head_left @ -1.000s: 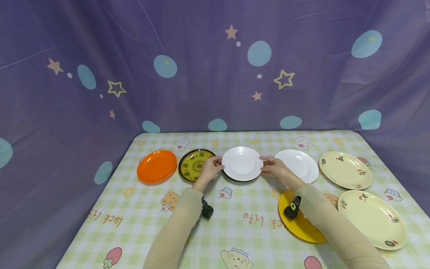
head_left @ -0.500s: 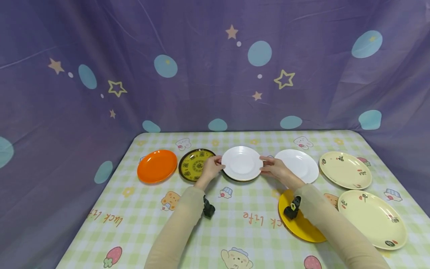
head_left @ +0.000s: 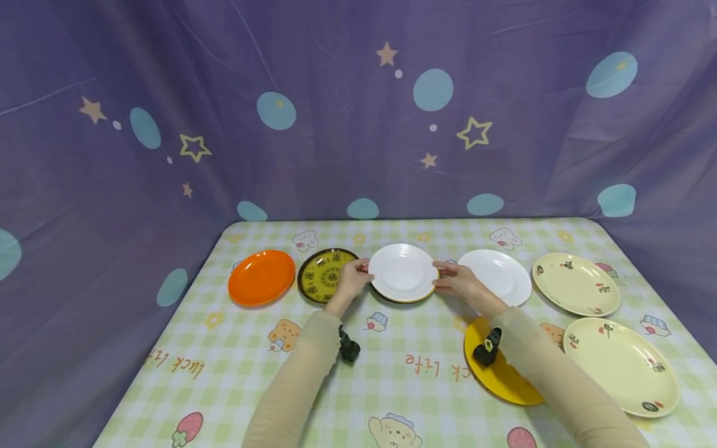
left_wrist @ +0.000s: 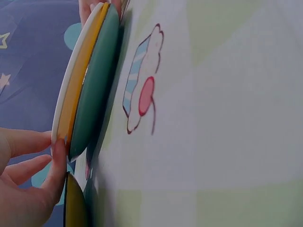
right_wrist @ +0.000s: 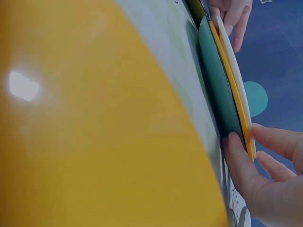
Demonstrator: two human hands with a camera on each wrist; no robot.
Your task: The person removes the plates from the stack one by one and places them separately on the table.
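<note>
A small white plate (head_left: 403, 272) lies on top of a yellow plate (left_wrist: 75, 120), with a green-bottomed plate (left_wrist: 97, 90) underneath both. My left hand (head_left: 352, 280) pinches the white plate's left rim, its fingertips also close to the yellow edge. On the opposite side, my right hand (head_left: 462, 285) holds the rim. In the right wrist view, one digit reaches the green plate (right_wrist: 218, 80) while other fingers touch the white edge. Left of the stack sits an olive plate (head_left: 322, 274) with a dark rim, partly behind my left hand.
An orange plate (head_left: 261, 278) is at the far left. Rightward are a larger white plate (head_left: 501, 274) and two cream patterned plates (head_left: 576, 283). A big yellow plate (head_left: 504, 379) lies under my right forearm. Checked cloth (head_left: 224, 386) covers the table.
Both hands stay at the stack's rim. More yellow edge shows under the white plate at its lower right. The left forearm has shifted very slightly right.
</note>
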